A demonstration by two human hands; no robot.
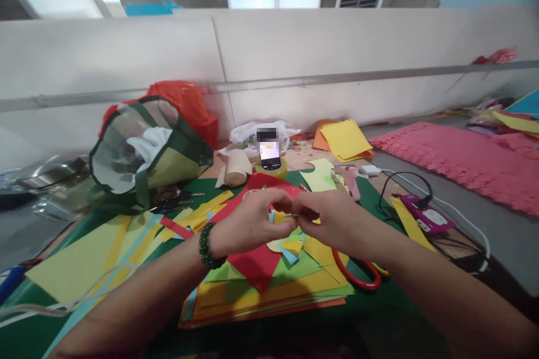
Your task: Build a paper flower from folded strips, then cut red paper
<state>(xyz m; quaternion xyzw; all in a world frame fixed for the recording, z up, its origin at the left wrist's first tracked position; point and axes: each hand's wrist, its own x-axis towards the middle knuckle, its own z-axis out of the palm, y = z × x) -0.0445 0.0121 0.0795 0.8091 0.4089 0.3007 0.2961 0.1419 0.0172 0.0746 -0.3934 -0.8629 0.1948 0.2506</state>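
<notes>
My left hand (261, 216), with a green bead bracelet (209, 245) on the wrist, and my right hand (330, 219) meet at the fingertips above a stack of coloured paper. The fingers of both are closed in a pinch on what looks like a small yellow strip of paper (289, 216), mostly covered by the fingers. Under them lie a red paper sheet (256, 266) and small cut yellow and light-blue paper pieces (291, 247). Red-handled scissors (357, 280) rest beside the stack, partly hidden by my right forearm.
A phone (270, 157) leans on a tape roll (280, 171) behind the hands. Paper strips (122, 235), keys (179, 200) and a green bag (181, 157) are on the left. A glue gun (350, 180), purple power strip (427, 216) with cables, and pink cloth (455, 162) are right.
</notes>
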